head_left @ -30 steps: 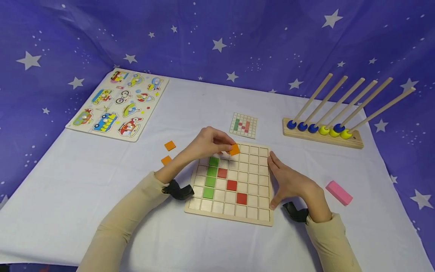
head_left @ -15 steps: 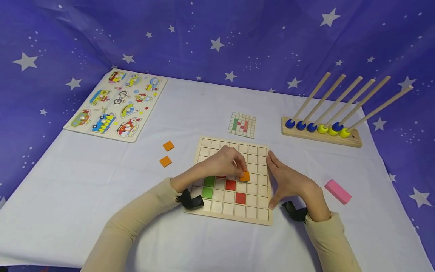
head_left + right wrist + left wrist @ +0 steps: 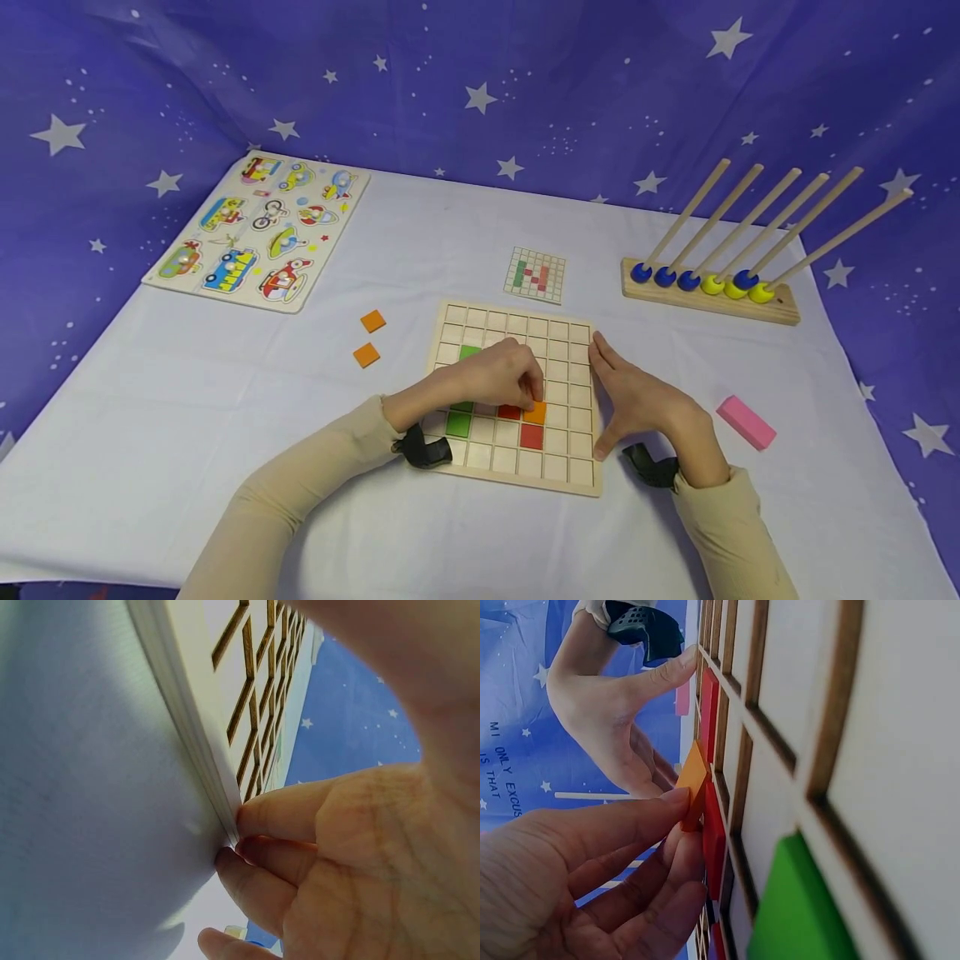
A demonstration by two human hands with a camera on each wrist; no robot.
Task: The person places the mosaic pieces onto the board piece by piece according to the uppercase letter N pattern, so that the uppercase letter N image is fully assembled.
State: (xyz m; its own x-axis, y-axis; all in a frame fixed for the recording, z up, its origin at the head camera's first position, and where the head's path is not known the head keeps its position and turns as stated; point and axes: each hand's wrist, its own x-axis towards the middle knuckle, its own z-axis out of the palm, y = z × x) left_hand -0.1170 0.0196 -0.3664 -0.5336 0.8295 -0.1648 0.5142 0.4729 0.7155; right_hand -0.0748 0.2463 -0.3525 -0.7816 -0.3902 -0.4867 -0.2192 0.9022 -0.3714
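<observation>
A thin square orange tile is pinched between thumb and fingers of my left hand. It lies over a cell of the wooden grid board, right of one red tile and directly above another red tile. In the left wrist view the orange tile stands tilted against the grid, close to the red tiles. Green tiles fill part of a column at left, partly hidden by my left hand. My right hand rests against the board's right edge, thumb and fingers spread; its fingertips touch the side.
Two loose orange tiles lie left of the board. Behind it is a small pattern card. A knobbed vehicle puzzle sits back left. At right stand a peg rack with blue and yellow beads and a pink block.
My left hand has carried the orange tile from the board's upper part down toward the red tiles, lowering it to a cell. The right hand has stayed at the edge.
</observation>
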